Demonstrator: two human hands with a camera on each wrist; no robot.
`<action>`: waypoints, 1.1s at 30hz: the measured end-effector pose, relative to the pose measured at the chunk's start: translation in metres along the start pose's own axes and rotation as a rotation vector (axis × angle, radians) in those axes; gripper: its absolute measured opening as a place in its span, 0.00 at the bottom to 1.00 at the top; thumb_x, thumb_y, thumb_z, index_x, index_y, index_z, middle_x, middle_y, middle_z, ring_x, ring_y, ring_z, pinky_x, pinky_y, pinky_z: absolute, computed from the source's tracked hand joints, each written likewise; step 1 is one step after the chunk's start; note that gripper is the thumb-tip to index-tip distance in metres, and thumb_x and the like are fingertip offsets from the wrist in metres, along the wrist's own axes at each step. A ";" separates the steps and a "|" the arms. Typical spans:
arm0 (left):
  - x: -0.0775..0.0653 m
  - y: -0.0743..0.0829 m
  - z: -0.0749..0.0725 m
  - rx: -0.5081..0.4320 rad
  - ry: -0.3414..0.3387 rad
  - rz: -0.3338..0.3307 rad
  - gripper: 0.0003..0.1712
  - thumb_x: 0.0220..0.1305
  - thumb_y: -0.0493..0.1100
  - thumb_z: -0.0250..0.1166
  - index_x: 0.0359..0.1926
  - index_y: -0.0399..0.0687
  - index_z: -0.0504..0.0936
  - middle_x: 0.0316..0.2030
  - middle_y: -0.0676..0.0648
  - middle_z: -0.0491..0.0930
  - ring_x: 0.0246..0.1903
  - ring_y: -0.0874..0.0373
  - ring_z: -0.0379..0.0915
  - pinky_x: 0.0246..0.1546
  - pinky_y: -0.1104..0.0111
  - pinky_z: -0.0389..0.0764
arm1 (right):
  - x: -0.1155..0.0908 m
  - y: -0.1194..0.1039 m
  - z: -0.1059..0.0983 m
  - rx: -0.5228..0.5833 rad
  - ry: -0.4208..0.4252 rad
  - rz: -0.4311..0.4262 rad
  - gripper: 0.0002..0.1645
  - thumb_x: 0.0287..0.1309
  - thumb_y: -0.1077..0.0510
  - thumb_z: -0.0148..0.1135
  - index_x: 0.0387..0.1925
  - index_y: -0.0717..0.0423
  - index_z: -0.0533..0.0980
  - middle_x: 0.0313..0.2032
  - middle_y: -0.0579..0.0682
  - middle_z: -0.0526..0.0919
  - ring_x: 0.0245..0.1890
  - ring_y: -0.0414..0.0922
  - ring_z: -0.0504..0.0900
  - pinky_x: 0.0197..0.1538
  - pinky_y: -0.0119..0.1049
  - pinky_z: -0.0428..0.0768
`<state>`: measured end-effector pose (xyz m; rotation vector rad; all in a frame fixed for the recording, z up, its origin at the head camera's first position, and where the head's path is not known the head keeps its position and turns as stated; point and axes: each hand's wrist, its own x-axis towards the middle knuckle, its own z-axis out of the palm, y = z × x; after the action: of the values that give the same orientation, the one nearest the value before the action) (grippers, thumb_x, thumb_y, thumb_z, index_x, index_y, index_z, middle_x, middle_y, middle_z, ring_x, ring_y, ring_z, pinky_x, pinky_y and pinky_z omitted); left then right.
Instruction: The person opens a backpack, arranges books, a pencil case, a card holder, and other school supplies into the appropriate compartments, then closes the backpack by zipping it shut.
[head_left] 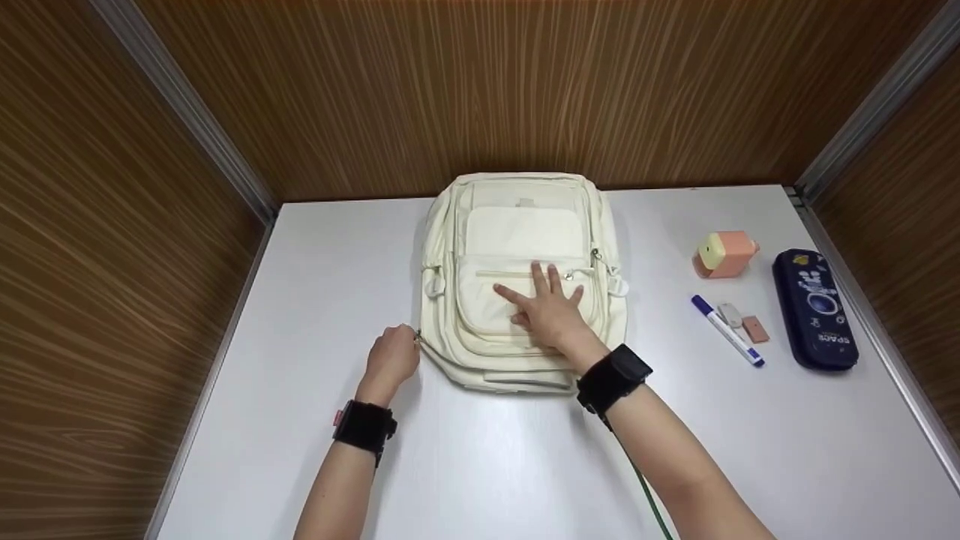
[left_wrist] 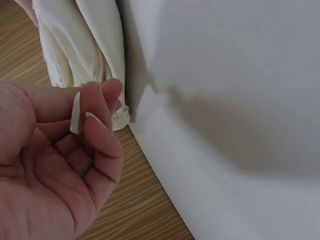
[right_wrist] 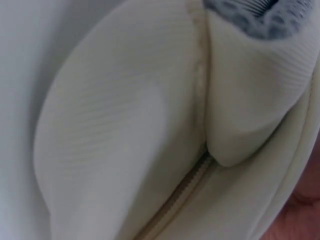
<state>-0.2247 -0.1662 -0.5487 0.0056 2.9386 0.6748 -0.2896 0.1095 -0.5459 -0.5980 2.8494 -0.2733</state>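
At the table's (head_left: 495,465) 12 o'clock: cream backpack (head_left: 525,232), zipping apparently underway, not done.
Pull tab's (left_wrist: 75,114) pinched by left hand (head_left: 391,356) at bag's 8 o'clock, right hand (head_left: 551,311) rested splayed on top; remainder can't be told.

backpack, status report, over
Left hand pinching zip pull at side of backpack; right hand spread on its front. Backpack flat on table. Marker, pencil case off right, not blocking.

Matt, ribbed cloth backpack (head_left: 521,234) — smooth, faintly glossy tabletop (head_left: 495,465) — wood-grained wall (head_left: 450,90).
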 end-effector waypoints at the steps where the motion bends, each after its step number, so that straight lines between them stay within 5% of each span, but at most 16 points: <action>1: -0.001 0.001 -0.001 0.014 -0.014 -0.004 0.13 0.63 0.29 0.56 0.22 0.39 0.79 0.23 0.40 0.80 0.22 0.50 0.75 0.21 0.58 0.75 | 0.000 0.000 0.000 -0.001 0.004 -0.001 0.39 0.65 0.38 0.52 0.73 0.17 0.49 0.75 0.64 0.33 0.73 0.66 0.33 0.57 0.80 0.48; 6: -0.007 0.003 -0.006 0.045 -0.053 0.021 0.13 0.63 0.31 0.59 0.21 0.40 0.79 0.21 0.43 0.78 0.20 0.52 0.72 0.19 0.59 0.74 | -0.001 0.001 0.000 -0.005 0.019 0.001 0.39 0.65 0.38 0.53 0.73 0.17 0.49 0.75 0.65 0.34 0.73 0.66 0.34 0.56 0.80 0.49; 16: -0.013 0.003 -0.017 0.000 -0.114 0.099 0.10 0.60 0.29 0.62 0.36 0.41 0.89 0.31 0.44 0.84 0.28 0.52 0.75 0.31 0.57 0.77 | 0.000 0.000 0.000 -0.017 0.026 0.003 0.38 0.66 0.38 0.52 0.73 0.17 0.49 0.75 0.64 0.34 0.73 0.66 0.34 0.56 0.80 0.50; 22: -0.016 0.003 -0.020 -0.092 -0.168 0.170 0.11 0.61 0.28 0.61 0.39 0.39 0.89 0.28 0.46 0.82 0.21 0.58 0.65 0.24 0.67 0.69 | 0.000 0.000 0.000 -0.037 0.037 -0.003 0.38 0.67 0.39 0.52 0.73 0.18 0.49 0.75 0.65 0.35 0.73 0.67 0.36 0.55 0.80 0.52; 28: -0.018 0.005 -0.021 -0.177 -0.259 0.174 0.12 0.63 0.29 0.62 0.46 0.37 0.87 0.37 0.44 0.85 0.20 0.61 0.64 0.22 0.72 0.66 | 0.000 0.000 0.000 -0.039 0.031 -0.003 0.39 0.66 0.39 0.53 0.73 0.17 0.49 0.75 0.64 0.35 0.73 0.66 0.35 0.56 0.80 0.52; 33: -0.021 0.008 -0.023 -0.231 -0.327 0.279 0.12 0.61 0.24 0.61 0.37 0.37 0.89 0.24 0.49 0.79 0.17 0.63 0.59 0.18 0.73 0.61 | 0.001 0.000 0.001 -0.032 0.029 -0.003 0.38 0.65 0.38 0.52 0.73 0.16 0.49 0.75 0.64 0.35 0.73 0.67 0.36 0.56 0.79 0.52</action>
<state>-0.2066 -0.1700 -0.5223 0.4638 2.5537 0.9467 -0.2902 0.1085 -0.5472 -0.6090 2.8857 -0.2395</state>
